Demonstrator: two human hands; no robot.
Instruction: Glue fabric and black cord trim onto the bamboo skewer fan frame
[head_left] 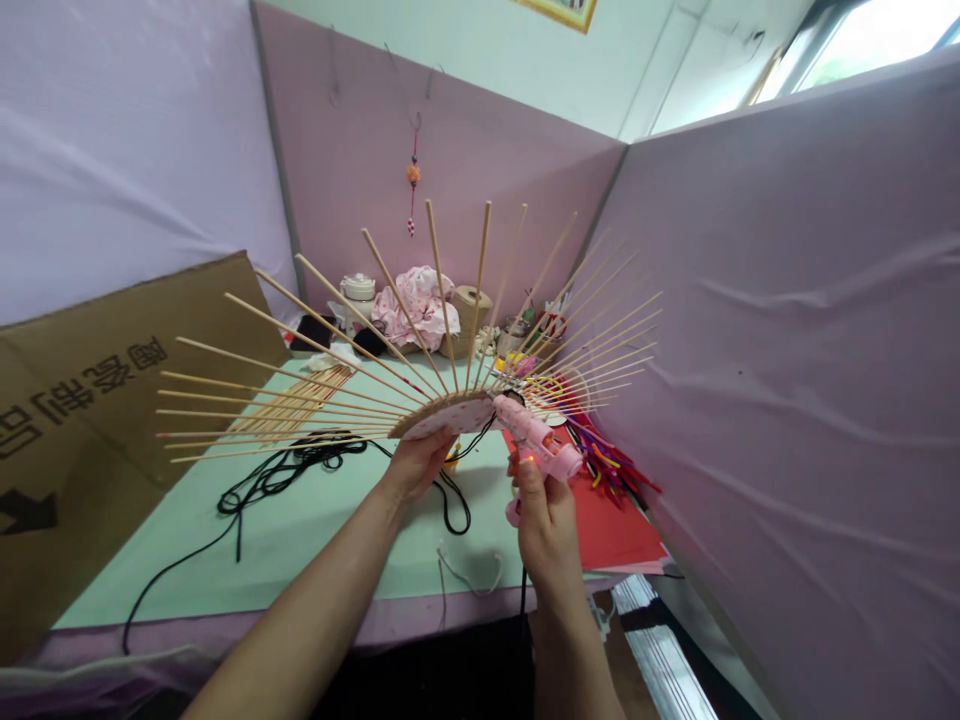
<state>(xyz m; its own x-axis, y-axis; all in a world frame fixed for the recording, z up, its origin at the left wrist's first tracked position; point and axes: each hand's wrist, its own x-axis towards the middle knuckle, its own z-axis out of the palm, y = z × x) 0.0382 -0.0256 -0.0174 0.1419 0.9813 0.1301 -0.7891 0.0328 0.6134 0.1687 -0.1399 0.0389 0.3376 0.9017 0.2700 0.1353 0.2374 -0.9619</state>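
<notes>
My left hand (424, 462) is closed on the near edge of a round cardboard disc (450, 415), which has a pale patterned face. Thin wooden sticks (390, 272) fan out from the disc's rim on the left, far and right sides. A pink hot glue gun (534, 432) is gripped in my right hand (549, 515), with a small orange light glowing on it. Its front end is at the disc's right part; whether the nozzle touches the disc is hidden. Black cord (454, 505) hangs below the disc.
A bundle of black cord (300, 465) and loose wooden sticks (296, 402) lie left on the pale green table (330, 555). Red sheets (619, 535) and coloured pipe cleaners (600, 455) are at right. Pink cloth (416, 308) sits behind. A cardboard panel (127, 400) leans left.
</notes>
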